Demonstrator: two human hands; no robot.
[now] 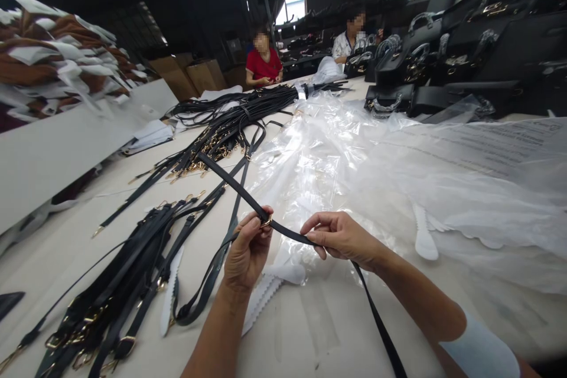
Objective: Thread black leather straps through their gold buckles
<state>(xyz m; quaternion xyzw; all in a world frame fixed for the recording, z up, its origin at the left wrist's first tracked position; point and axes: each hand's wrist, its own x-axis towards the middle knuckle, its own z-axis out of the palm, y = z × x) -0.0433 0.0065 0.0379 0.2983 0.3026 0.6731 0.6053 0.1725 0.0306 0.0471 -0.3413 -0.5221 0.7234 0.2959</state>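
Note:
A narrow black bag strap (290,231) runs between my two hands, above the table. My left hand (248,245) pinches it beside a small gold buckle (267,221). From there one length of strap reaches up and left over the other straps. With thumb and fingers closed, my right hand (339,239) grips the strap a little further right. Its tail hangs below that hand toward the bottom edge. A bundle of black straps with gold hardware (119,289) lies to the left of my left hand.
Clear plastic bags (319,147) spread over the table's middle and right. A larger strap pile (230,124) lies farther back. Black handbags (425,65) stand at right. White and brown pieces (57,65) are stacked at left. Two people (264,65) sit across the table.

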